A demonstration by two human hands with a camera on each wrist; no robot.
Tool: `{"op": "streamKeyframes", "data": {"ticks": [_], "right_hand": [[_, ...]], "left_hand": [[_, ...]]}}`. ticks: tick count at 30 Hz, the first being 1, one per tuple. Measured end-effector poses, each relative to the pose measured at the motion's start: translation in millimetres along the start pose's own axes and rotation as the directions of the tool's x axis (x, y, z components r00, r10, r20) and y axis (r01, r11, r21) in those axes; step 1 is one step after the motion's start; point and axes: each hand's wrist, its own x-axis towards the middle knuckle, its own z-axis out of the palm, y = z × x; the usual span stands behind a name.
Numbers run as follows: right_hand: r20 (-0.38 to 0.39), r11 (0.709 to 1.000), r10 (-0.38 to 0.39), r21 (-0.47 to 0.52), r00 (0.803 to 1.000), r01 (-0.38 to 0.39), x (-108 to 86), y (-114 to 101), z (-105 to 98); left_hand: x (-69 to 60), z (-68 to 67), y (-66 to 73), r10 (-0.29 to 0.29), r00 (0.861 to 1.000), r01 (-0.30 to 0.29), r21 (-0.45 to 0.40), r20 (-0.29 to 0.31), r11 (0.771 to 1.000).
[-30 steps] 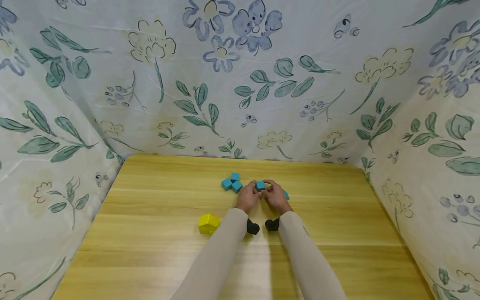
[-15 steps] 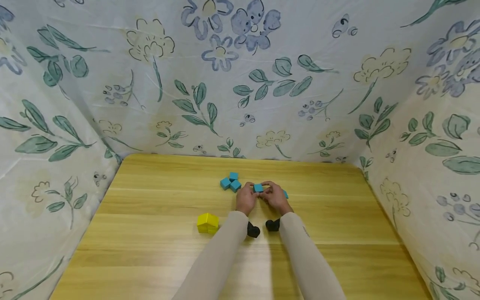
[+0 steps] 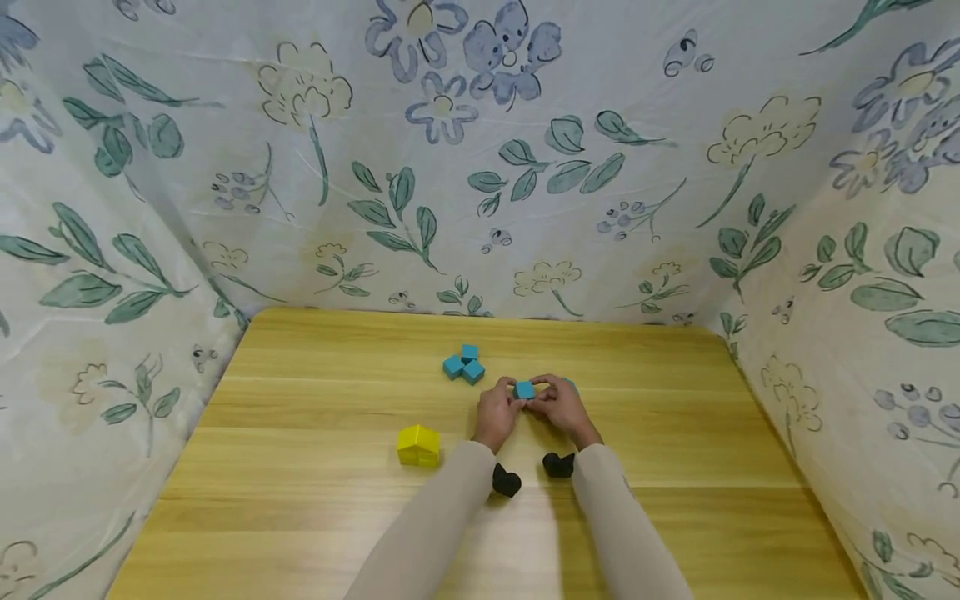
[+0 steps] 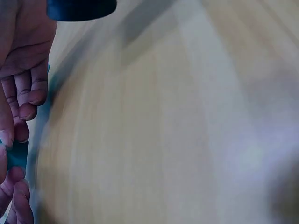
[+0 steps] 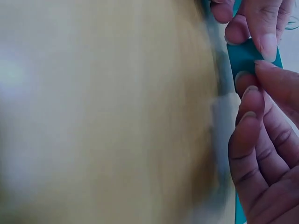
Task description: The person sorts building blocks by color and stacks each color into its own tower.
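Observation:
Between my two hands is a small blue cube [image 3: 524,390], held by fingertips on opposite sides. My left hand [image 3: 497,414] pinches its left side and my right hand [image 3: 564,408] pinches its right side. In the right wrist view, thumbs and fingers of both hands meet on the teal-looking cube [image 5: 243,56]; fingers cover part of it. Only a sliver of the cube [image 4: 17,156] shows at the left edge of the left wrist view. Another blue block [image 3: 571,385] is mostly hidden behind my right hand.
Three blue cubes [image 3: 472,372] sit close together beyond and left of my left hand. A yellow house-shaped block piece [image 3: 417,447] stands left of the left sleeve. Patterned cloth [image 3: 510,200] encloses the back and sides of the wooden table [image 3: 300,400].
Both hands have come nearer to the person with the pinched cube, and slightly to the right over the last half second. The three cubes and the yellow piece stay in place.

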Motion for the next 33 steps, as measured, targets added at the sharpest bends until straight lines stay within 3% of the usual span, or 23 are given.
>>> {"op": "streamKeyframes", "data": {"ticks": [8,16,20,27,33], "right_hand": [[-0.002,0.999,-0.019,0.050,1.000,0.019,-24.4,0.5,-0.1],[-0.029,0.998,-0.053,0.030,0.998,0.054,-50.8,-2.4,-0.1],[-0.035,0.995,-0.101,0.007,0.994,0.101,-63.9,-3.8,6.8],[-0.045,0.989,-0.137,0.051,0.989,0.140,-80.6,-7.1,26.6],[0.043,0.988,-0.136,0.081,0.990,0.133,-87.2,-7.4,42.1]], "left_hand": [[-22.7,-7.3,5.7,0.067,0.997,-0.067,-0.006,0.036,0.998],[-45.5,-17.1,6.8,0.145,0.988,-0.144,-0.012,0.061,0.989],[-58.7,-25.3,3.4,0.146,0.985,-0.146,-0.011,0.088,0.989],[-79.7,-42.4,-4.8,0.169,0.981,-0.171,0.007,0.097,0.985],[-96.3,-53.8,-20.2,0.183,0.979,-0.183,-0.010,0.091,0.983]]}}
